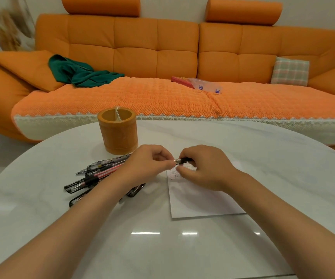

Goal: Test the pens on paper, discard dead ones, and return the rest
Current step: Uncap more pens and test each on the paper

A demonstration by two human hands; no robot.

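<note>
Both hands, left (146, 164) and right (201, 168), are pinching one pen (180, 161) between curled fingers, hovering over the paper (201, 200) beside the pile (94, 176).

Your left hand (146, 165) and right hand (201, 168) pinch one pen (180, 161) above the paper (201, 200); more pens (96, 174) lie beside the orange holder (118, 131)

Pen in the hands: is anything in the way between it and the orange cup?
Nothing on the table blocks it. The pen is held by the left hand and right hand; the orange cup stands just beyond the left one.
</note>
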